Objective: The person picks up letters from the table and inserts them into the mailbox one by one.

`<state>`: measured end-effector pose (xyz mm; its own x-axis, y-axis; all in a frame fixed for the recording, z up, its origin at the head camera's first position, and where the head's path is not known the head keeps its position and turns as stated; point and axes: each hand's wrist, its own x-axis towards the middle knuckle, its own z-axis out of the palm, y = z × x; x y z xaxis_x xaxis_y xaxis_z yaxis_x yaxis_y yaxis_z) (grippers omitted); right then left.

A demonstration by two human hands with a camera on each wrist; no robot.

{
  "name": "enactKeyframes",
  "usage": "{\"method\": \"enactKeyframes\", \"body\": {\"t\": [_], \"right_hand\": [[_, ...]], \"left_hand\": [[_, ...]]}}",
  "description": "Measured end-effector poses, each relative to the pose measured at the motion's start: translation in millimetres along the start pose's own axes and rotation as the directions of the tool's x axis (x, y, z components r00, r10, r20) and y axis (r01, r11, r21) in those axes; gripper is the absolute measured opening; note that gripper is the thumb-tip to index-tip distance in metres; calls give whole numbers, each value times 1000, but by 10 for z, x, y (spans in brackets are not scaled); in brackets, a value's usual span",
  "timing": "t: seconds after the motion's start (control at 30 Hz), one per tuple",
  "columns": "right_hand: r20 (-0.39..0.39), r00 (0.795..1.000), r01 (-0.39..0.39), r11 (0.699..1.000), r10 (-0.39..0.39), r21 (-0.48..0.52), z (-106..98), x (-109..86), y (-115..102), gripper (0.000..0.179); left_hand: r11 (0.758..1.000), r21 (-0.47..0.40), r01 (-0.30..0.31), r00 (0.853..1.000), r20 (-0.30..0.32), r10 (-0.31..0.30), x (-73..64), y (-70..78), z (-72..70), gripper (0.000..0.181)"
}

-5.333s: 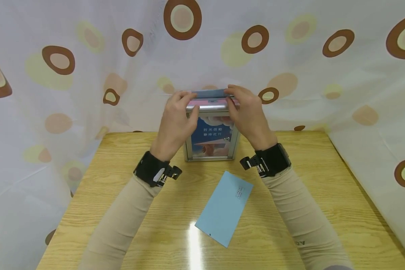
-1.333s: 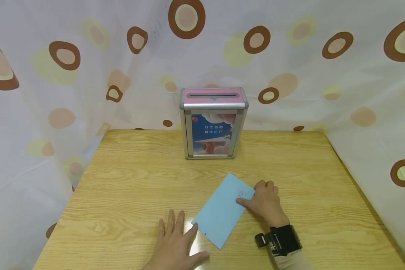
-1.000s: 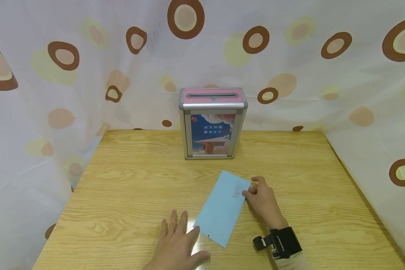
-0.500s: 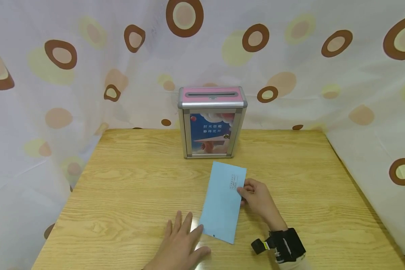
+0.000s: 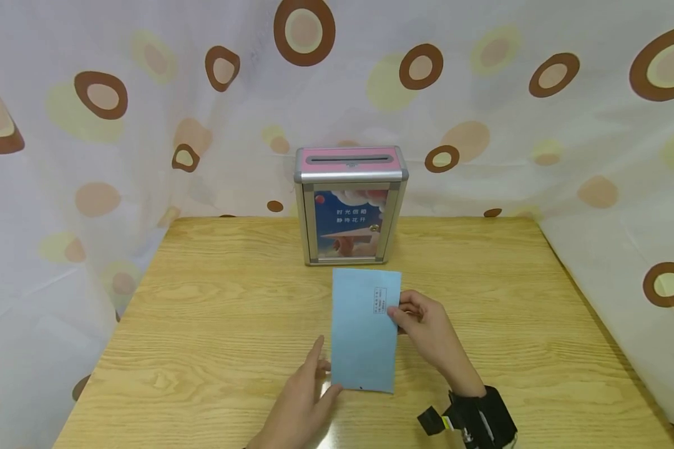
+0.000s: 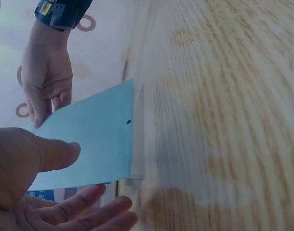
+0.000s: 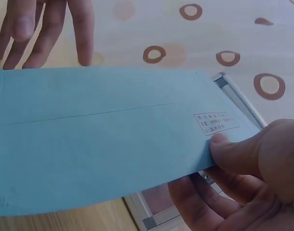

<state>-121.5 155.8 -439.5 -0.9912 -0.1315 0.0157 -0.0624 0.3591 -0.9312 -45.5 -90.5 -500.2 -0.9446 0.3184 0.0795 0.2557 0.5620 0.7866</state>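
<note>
A light blue envelope [image 5: 365, 337] with a small printed block near one end is raised off the table in the head view. My right hand [image 5: 427, 330] pinches its right long edge, thumb on the printed face and fingers behind, as the right wrist view also shows of the envelope [image 7: 89, 139]. Beside the lower left corner is my left hand [image 5: 297, 399], its fingers extended and apart. In the left wrist view, the left thumb [image 6: 60, 155] overlaps the envelope's face while the other fingers spread below its edge. Part of the right fingers is hidden behind the envelope.
A silver-framed letter box [image 5: 351, 218] with a pink top and a slot [image 5: 349, 159] stands at the back of the wooden table [image 5: 213, 312], just beyond the envelope. Patterned sheeting [image 5: 494, 125] hangs behind and along both sides.
Both hands were earlier at the box slot with another blue envelope, since gone from view. The right hand then took this envelope, lifted and turned it upright; the left hand came to its edge.
</note>
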Motion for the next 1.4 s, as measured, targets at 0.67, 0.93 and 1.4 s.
{"method": "enactKeyframes", "body": {"t": [0.67,0.93,1.4], "right_hand": [[38,973,230,972,-229,-43,183,-214,-185,18],[47,939,345,931,-341,-118,232,-204,-198,36],[-16,852,486,800,-524,-353,28,210,-505,28]], "left_hand": [[937,-349,-29,982,-186,-39,147,60,-45,19],[951,-233,-203,940,-317,123,344,191,-191,28],[860,122,-495,748,-444,494,818,777,-916,20]]}}
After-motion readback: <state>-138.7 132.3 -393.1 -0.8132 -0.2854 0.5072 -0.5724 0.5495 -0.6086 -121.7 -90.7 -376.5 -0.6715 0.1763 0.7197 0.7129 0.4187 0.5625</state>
